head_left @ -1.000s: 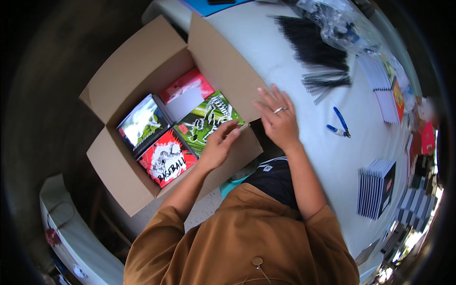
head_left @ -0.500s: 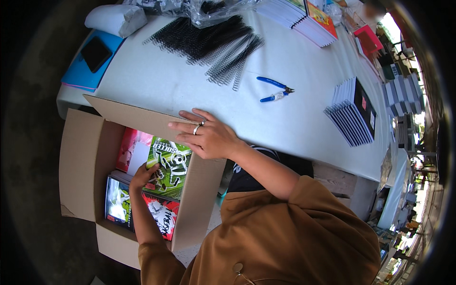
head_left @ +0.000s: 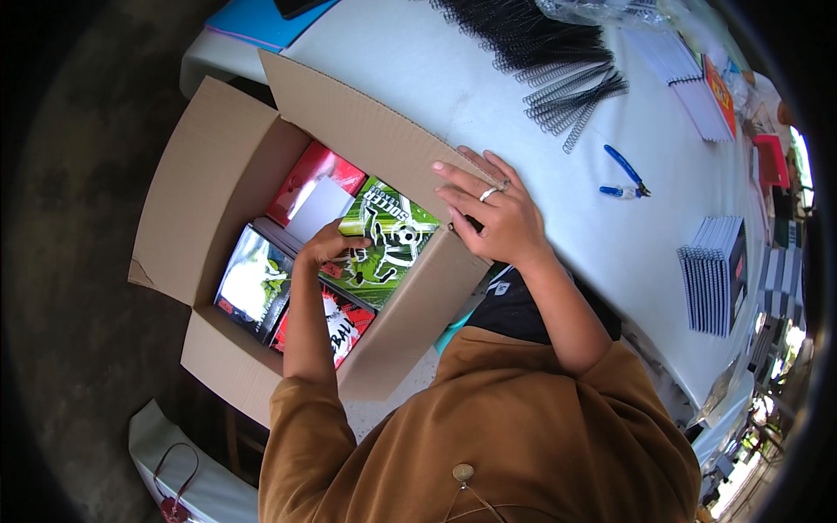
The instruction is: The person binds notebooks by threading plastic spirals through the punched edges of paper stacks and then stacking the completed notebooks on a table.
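An open cardboard box (head_left: 418,301) holds several stacks of notebooks. My left hand (head_left: 324,246) reaches inside, its fingers closed on the left edge of a green soccer-themed notebook (head_left: 384,261). That notebook lies at the right of the box, its left edge slightly bent up. My right hand (head_left: 501,209), with rings on it, grips the corner of the box's raised far flap (head_left: 366,126), fingers over its edge. Around the green notebook are a red-covered notebook (head_left: 301,187), a dark glossy notebook (head_left: 253,283) and a red-and-white baseball notebook (head_left: 344,327).
On the white-covered table (head_left: 523,174) lie black spiral binding coils (head_left: 558,70) and blue-handled cutters (head_left: 623,174). Spiral-bound notebooks (head_left: 711,279) are stacked at the right. A blue folder (head_left: 261,24) sits at the far left, a grey bench-like surface (head_left: 183,462) at the lower left.
The view has swung, so box and table sit farther right and tilted. My left hand stays at the green notebook, whose left edge now bends up more; my right hand remains on the flap.
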Demonstrator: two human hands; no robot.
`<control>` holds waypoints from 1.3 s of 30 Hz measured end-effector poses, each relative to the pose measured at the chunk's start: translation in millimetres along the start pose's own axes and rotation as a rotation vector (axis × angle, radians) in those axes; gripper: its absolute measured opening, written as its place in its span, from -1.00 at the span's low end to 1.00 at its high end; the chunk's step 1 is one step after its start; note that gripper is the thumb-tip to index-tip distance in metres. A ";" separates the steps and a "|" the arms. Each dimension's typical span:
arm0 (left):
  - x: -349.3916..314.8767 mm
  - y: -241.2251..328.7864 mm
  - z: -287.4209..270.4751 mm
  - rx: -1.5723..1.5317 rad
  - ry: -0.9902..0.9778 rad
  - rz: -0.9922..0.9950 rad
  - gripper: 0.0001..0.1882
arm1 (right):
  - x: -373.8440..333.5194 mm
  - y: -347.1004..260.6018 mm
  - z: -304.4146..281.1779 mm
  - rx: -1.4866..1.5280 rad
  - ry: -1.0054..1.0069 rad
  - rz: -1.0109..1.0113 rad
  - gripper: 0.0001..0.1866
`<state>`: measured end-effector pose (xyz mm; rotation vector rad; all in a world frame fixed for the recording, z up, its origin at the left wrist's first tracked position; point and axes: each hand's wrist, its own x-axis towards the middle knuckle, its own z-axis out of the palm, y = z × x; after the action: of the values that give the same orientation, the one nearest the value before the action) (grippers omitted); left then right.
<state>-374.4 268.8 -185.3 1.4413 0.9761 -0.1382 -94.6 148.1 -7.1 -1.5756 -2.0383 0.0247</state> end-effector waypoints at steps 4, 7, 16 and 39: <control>-16.4 17.9 3.0 -0.004 0.075 -0.069 -0.37 | 0.4 0.7 0.9 0.021 0.005 0.018 -0.85; -30.1 30.2 7.3 0.065 0.131 -0.098 -0.27 | 2.2 1.7 2.8 0.028 0.022 0.023 -0.84; -77.5 89.5 32.7 0.274 0.264 -0.152 -0.13 | 8.0 0.0 2.3 0.050 0.014 0.050 -0.83; -12.3 33.4 0.0 -0.241 -0.041 -0.187 -0.40 | -0.7 6.9 -2.0 0.111 0.044 0.010 -0.73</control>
<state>-361.4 269.5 -152.2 1.1228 1.0553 -0.1802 -87.5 148.9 -8.1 -1.5056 -1.9608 0.1039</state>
